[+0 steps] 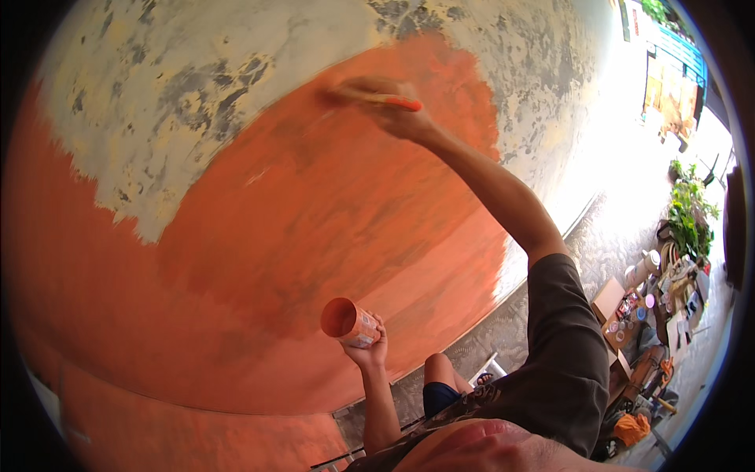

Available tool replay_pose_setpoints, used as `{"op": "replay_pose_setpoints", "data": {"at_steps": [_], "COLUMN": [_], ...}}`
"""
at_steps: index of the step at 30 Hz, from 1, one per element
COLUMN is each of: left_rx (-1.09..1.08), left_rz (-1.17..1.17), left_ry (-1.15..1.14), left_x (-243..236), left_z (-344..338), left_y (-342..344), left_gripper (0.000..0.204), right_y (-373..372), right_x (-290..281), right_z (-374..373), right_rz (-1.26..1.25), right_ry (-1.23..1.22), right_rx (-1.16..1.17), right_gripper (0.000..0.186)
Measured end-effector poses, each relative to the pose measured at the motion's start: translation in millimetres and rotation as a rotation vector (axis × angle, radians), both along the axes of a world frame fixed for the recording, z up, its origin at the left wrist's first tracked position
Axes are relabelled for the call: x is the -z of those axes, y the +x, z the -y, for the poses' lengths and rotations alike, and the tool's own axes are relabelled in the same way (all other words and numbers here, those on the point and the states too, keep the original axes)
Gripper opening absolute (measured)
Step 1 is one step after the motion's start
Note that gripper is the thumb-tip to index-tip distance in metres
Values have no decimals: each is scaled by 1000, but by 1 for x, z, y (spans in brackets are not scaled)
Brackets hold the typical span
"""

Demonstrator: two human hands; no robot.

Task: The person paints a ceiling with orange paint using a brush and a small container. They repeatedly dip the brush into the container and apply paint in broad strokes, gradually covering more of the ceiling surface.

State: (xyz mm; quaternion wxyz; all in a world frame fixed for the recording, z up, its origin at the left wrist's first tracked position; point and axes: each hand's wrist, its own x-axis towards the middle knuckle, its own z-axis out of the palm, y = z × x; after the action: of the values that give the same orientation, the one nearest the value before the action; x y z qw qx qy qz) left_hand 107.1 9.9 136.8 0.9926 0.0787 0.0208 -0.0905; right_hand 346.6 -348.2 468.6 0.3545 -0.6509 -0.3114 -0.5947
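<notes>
My right hand (pixel 389 106) is raised to the wall, closed round a paintbrush with a red-orange handle (pixel 407 103); its bristle end is blurred at the upper border of the orange paint (pixel 330 220). Above and left of that border, the wall shows mottled pale, yellowish and grey patches (pixel 181 94). Low in the middle, my left hand (pixel 370 344) grips an orange-coated cup (pixel 358 324) upright, its open top facing the camera and its inside orange.
A grey patterned floor (pixel 598 220) runs along the wall's foot. White metal, perhaps a ladder (pixel 491 368), stands beside my leg. At the right lie cardboard boxes (pixel 609 299), containers, an orange cloth (pixel 629 429) and assorted items, with green plants (pixel 692 212) beyond.
</notes>
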Motion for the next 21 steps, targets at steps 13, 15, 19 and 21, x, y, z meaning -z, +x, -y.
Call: {"op": "replay_pose_setpoints", "data": {"at_steps": [13,15,19,21], "left_rx": [83,105,97,51], "left_rz": [-14,-21,-33,-51], "left_ry": [14,-9,19,22], "left_x": [-4,-6,-10,-7], "left_z": [12,20,21,12], "left_y": [-7,-4,-5,-18], "left_gripper": [71,71,68,67], "right_y": [68,68,57,14], "right_x": [29,26,22,2], "right_z": [292,270,155,91], "right_rz": [-31,-81,-326,-495], "right_ry": [535,441,262,166], "right_rx": [173,409,85,-261], "right_gripper": [28,37,32,35]}}
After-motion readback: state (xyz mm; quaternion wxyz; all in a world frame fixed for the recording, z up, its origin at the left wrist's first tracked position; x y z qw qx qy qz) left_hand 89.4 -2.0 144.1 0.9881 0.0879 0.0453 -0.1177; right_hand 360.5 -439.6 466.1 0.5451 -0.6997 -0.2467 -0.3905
